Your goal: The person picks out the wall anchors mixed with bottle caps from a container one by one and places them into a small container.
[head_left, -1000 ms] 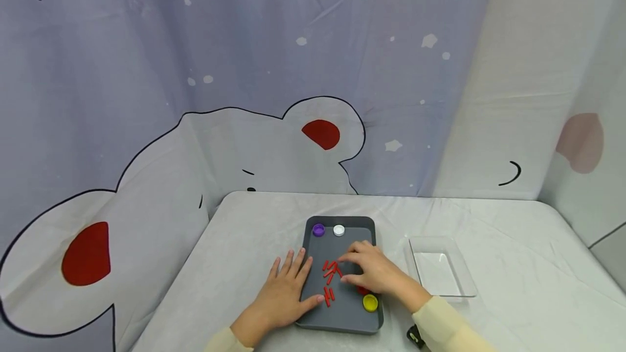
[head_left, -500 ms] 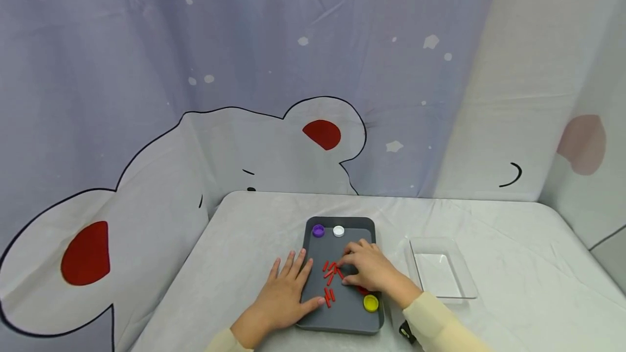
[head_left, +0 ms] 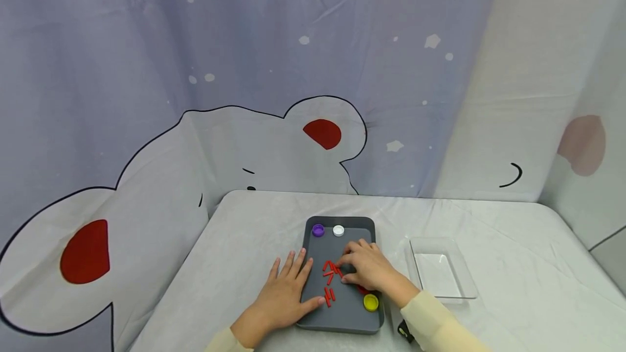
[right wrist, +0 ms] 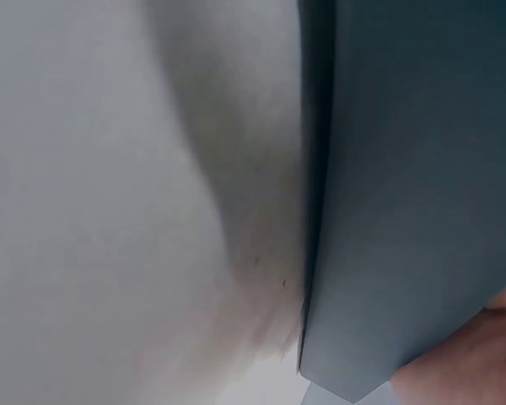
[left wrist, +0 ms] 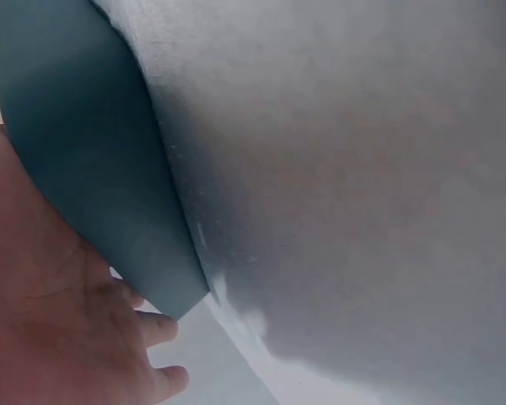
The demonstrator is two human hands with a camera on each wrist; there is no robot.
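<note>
My left hand (head_left: 281, 297) lies palm down with spread fingers over the left edge of a grey tray (head_left: 347, 316). Its thumb points at several short red sticks (head_left: 327, 296) near the tray's middle. Over the tray's right side is my right hand (head_left: 373, 269), thumb and index finger apart, the index fingertip touching a loose cluster of red sticks (head_left: 330, 279). Whether a stick is held there is not plain. In the left wrist view, part of the left palm (left wrist: 59, 312) shows; the right wrist view catches only a bit of the right hand (right wrist: 468, 367).
Purple (head_left: 318, 230) and white round caps (head_left: 338, 230) sit at the tray's far end. Near its right edge lies a yellow cap (head_left: 370, 302), beside a red piece (head_left: 362, 290) partly hidden by the right hand. A clear container (head_left: 469, 286) stands to the right on the white cloth.
The right hand has shifted slightly, its thumb and index finger drawing a little closer together. One red stick at the top of the cluster has turned. The left hand stays put.
</note>
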